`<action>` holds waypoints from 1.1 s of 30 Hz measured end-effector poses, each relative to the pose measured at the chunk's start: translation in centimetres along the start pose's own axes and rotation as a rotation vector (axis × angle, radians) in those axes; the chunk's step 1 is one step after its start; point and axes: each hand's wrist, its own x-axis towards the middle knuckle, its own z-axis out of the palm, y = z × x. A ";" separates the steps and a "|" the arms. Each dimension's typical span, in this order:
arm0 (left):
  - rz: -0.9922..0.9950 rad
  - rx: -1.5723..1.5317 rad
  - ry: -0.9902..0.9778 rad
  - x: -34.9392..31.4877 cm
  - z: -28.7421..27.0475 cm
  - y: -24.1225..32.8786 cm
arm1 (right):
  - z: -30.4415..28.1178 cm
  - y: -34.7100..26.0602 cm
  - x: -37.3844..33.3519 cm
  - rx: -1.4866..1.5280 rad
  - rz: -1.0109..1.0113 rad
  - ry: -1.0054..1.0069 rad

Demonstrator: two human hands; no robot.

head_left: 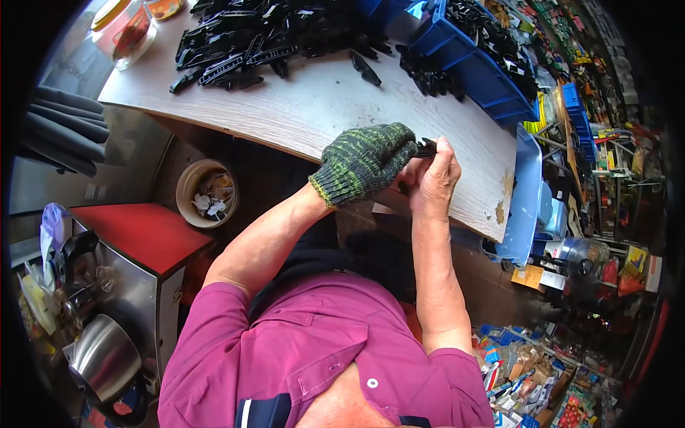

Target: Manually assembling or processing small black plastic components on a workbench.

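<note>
Close together above the table's near edge, my two hands meet over a small black plastic part (427, 148). My left hand (367, 160) wears a dark green-and-black knitted glove, and its fingers close on the part from the left. My bare right hand (437, 177) pinches it from the right, thumb up. Most of the part is hidden by the fingers. Farther back lies a large heap of long black plastic parts (246, 57). One loose black part (365, 68) sits apart from the heap, and a smaller cluster (432, 75) lies beside the blue crate (474, 68).
More black parts fill the blue crate on the pale wooden table (314, 107). A clear jar (123, 32) stands far left. Below are a waste bucket (183, 192) and a red-topped cabinet (139, 225). A light blue bin (524, 200) adjoins the table's right edge, near crowded shelves.
</note>
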 end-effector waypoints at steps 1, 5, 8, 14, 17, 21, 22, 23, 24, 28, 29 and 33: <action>-0.020 0.004 0.021 0.0 0.2 0.0 | 0.1 -0.2 0.0 0.015 0.003 -0.001; -0.088 -0.062 0.075 0.2 1.2 0.4 | 0.6 -0.2 -0.3 -0.050 -0.046 0.069; -0.123 -0.151 0.209 0.6 3.3 1.2 | 0.2 0.8 0.6 -0.045 -0.062 0.156; -0.264 -0.187 0.103 0.8 4.6 3.0 | -1.3 0.8 0.5 -0.073 -0.204 0.129; -0.038 -0.090 0.136 0.5 4.4 1.1 | -0.6 0.2 0.4 0.014 -0.080 0.112; 0.140 0.383 0.149 4.1 -1.0 -0.6 | -1.6 -1.0 0.5 0.070 0.070 0.118; 0.226 0.530 0.200 5.5 -2.2 -2.7 | -1.6 -1.4 1.0 0.099 0.114 0.155; 0.220 0.706 0.232 6.3 -2.9 -4.4 | -2.3 -1.8 1.9 0.099 0.114 0.203; 0.144 0.810 0.132 7.0 -3.7 -4.5 | -3.8 -2.3 3.2 0.100 0.112 0.259; 0.260 0.816 0.088 7.9 -3.8 -6.5 | -10.3 -6.2 7.5 0.157 -0.013 0.644; 0.256 0.766 0.049 7.7 -3.5 -6.5 | -11.0 -6.8 8.1 0.107 -0.034 0.802; 0.382 0.645 -0.019 6.7 -2.1 -5.8 | -12.7 -6.7 9.5 -0.045 0.044 0.828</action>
